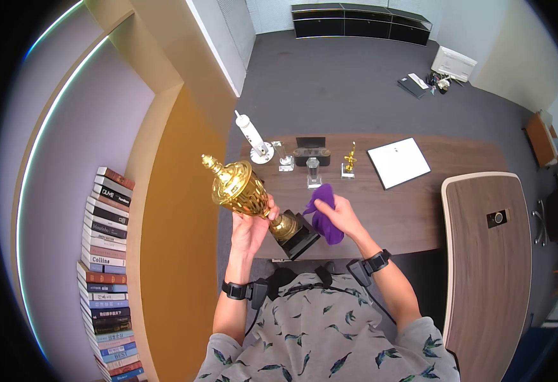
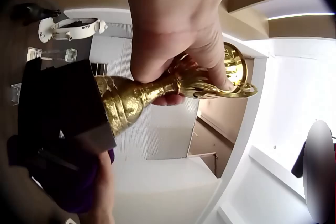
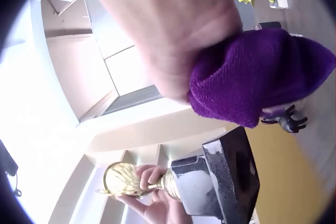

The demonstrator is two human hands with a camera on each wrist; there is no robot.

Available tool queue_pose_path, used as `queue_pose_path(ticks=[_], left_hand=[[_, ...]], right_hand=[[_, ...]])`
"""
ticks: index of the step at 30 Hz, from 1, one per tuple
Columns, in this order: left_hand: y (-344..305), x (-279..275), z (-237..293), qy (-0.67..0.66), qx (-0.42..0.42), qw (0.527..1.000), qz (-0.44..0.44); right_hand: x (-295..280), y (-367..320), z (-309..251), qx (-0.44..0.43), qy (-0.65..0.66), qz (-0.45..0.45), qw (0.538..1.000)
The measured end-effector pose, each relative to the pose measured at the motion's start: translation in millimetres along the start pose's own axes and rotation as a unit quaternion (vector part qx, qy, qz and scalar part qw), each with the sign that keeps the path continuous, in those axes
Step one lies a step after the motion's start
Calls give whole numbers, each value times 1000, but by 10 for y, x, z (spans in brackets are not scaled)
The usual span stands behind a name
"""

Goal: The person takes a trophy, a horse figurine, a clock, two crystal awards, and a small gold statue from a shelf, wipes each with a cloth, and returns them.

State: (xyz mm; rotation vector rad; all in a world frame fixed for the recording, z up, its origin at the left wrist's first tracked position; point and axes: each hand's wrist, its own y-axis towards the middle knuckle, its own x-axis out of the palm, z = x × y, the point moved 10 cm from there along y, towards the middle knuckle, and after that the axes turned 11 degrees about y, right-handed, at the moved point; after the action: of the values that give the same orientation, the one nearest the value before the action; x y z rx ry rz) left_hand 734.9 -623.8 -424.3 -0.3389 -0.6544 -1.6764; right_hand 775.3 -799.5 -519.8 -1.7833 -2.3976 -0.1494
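A gold trophy cup (image 1: pixel 235 186) on a black square base (image 1: pixel 299 234) is held tilted above the near edge of a brown desk (image 1: pixel 412 210). My left hand (image 1: pixel 253 224) grips its stem just under the bowl; the left wrist view shows my fingers (image 2: pixel 173 50) curled round the gold stem (image 2: pixel 157 90). My right hand (image 1: pixel 337 213) holds a bunched purple cloth (image 1: pixel 324 216) right beside the black base. In the right wrist view the purple cloth (image 3: pixel 257 79) fills my palm above the base (image 3: pixel 220 182).
Along the desk's far side stand a white model (image 1: pixel 252 137), two small glass awards (image 1: pixel 285 159), a dark box (image 1: pixel 311 153), a small gold figure (image 1: pixel 349 159) and a white sheet (image 1: pixel 398 162). A bookshelf (image 1: pixel 107 267) stands at left, a side table (image 1: pixel 489 254) at right.
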Motion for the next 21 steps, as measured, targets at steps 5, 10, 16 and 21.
queue_pose_path(ticks=[5, 10, 16, 21], left_hand=[[-74, 159, -182, 40, -42, 998, -21], [-117, 242, -145, 101, -29, 994, 23], [-281, -243, -61, 105, 35, 975, 192], [-359, -441, 113, 150, 130, 922, 334]], right_hand=[[243, 43, -9, 64, 166, -16, 984], [635, -159, -289, -166, -125, -98, 973], [705, -483, -473, -188, -186, -62, 962], [1150, -807, -634, -289, -383, -136, 867]])
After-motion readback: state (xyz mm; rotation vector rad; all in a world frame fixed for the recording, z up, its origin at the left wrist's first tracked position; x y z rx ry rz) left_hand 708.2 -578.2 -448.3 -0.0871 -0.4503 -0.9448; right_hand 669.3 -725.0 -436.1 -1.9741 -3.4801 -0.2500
